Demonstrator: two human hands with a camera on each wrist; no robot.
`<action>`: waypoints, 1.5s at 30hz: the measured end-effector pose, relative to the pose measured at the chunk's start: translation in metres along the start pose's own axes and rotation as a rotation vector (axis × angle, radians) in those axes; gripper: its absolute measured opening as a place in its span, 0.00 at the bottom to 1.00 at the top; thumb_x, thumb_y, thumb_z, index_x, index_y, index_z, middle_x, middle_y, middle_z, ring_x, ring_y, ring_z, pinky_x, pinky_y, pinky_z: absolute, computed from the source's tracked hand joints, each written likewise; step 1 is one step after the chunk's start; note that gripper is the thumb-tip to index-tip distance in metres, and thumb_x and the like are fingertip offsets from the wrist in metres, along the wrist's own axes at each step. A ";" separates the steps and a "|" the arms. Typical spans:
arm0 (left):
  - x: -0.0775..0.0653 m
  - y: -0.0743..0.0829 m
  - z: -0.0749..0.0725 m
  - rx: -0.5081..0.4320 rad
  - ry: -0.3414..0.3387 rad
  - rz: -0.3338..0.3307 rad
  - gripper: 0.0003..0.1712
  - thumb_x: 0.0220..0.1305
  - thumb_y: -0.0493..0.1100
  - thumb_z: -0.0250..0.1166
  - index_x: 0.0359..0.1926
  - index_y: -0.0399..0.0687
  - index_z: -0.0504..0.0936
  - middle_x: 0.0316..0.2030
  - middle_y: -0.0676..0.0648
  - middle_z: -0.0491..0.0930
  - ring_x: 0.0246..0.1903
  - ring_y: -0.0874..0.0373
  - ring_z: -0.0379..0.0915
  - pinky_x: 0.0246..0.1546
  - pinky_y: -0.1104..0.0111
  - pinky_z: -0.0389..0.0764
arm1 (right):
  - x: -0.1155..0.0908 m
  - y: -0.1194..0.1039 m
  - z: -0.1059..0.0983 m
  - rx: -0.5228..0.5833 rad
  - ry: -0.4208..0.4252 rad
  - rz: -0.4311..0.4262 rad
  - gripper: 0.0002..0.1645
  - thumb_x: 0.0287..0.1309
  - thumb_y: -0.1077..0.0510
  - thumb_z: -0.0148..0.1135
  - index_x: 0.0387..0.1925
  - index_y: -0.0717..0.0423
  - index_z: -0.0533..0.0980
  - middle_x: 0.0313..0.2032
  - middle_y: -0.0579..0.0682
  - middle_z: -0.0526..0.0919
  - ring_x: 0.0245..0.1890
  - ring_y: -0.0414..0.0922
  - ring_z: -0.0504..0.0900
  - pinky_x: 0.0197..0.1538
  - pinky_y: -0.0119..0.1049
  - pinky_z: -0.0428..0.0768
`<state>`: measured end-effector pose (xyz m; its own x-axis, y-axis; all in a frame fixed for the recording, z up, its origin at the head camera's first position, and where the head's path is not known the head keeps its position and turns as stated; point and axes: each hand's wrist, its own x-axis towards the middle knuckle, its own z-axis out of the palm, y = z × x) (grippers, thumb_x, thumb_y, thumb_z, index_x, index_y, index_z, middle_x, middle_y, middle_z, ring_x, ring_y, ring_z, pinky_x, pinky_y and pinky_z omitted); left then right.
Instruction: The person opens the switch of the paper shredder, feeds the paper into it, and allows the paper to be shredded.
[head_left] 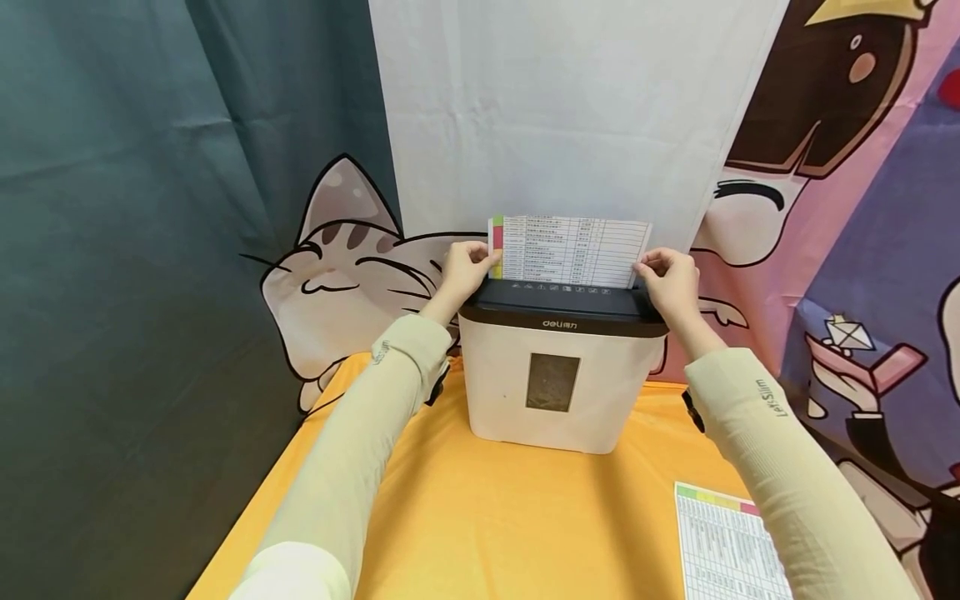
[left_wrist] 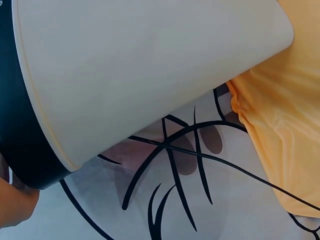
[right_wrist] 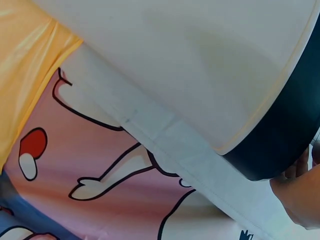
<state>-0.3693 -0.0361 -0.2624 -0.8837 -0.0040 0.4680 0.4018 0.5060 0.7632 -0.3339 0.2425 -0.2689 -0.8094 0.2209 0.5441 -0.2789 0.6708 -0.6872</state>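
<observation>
A printed sheet of paper [head_left: 566, 252] with a coloured strip down its left side stands upright at the top of a paper shredder [head_left: 487, 375]. Its lower edge is out of sight behind the shredder's dark lid. My left hand [head_left: 467, 268] pinches the sheet's left edge between thumb and fingers. At the opposite edge, my right hand [head_left: 670, 282] pinches the paper the same way. Both wrist views show mostly the shredder's pale bin, with only part of the left hand [left_wrist: 17, 202] and the right hand [right_wrist: 299, 195] beside the dark lid.
Another printed sheet [head_left: 727, 542] lies on the yellow cloth [head_left: 487, 517] at the front right, partly under my right forearm. Behind the shredder hangs a white curtain [head_left: 570, 108], with cartoon-printed fabric on both sides. A thin black cord [left_wrist: 235, 167] runs near the shredder.
</observation>
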 end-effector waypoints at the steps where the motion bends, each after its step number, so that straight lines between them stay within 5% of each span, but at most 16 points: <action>1: 0.000 0.000 0.000 0.008 0.000 -0.001 0.12 0.55 0.42 0.61 0.31 0.34 0.81 0.30 0.38 0.81 0.28 0.56 0.73 0.27 0.78 0.65 | 0.000 0.000 0.000 -0.003 -0.004 0.005 0.09 0.53 0.59 0.58 0.30 0.64 0.76 0.29 0.60 0.79 0.21 0.28 0.65 0.27 0.22 0.64; 22: -0.004 -0.002 -0.001 0.142 -0.088 -0.073 0.11 0.55 0.42 0.62 0.32 0.37 0.82 0.32 0.41 0.81 0.33 0.53 0.74 0.36 0.68 0.71 | -0.006 0.006 0.003 -0.052 -0.100 -0.006 0.10 0.54 0.60 0.57 0.31 0.66 0.75 0.31 0.63 0.78 0.29 0.46 0.70 0.34 0.29 0.66; 31: -0.003 0.001 -0.003 0.153 -0.097 -0.074 0.11 0.54 0.42 0.62 0.35 0.38 0.82 0.35 0.41 0.81 0.38 0.52 0.75 0.41 0.64 0.73 | -0.004 0.004 0.001 -0.060 -0.110 -0.007 0.12 0.54 0.57 0.57 0.32 0.65 0.75 0.32 0.62 0.79 0.25 0.36 0.68 0.34 0.27 0.66; 45: -0.002 0.000 0.000 0.157 -0.082 -0.051 0.11 0.54 0.42 0.63 0.35 0.39 0.82 0.34 0.42 0.82 0.37 0.53 0.76 0.41 0.65 0.73 | -0.002 0.003 0.003 -0.063 -0.100 -0.035 0.11 0.54 0.59 0.57 0.27 0.66 0.72 0.30 0.63 0.79 0.25 0.40 0.68 0.35 0.31 0.64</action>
<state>-0.3676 -0.0359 -0.2634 -0.9212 0.0343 0.3876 0.3195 0.6354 0.7030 -0.3343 0.2419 -0.2732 -0.8482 0.1271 0.5141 -0.2772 0.7206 -0.6355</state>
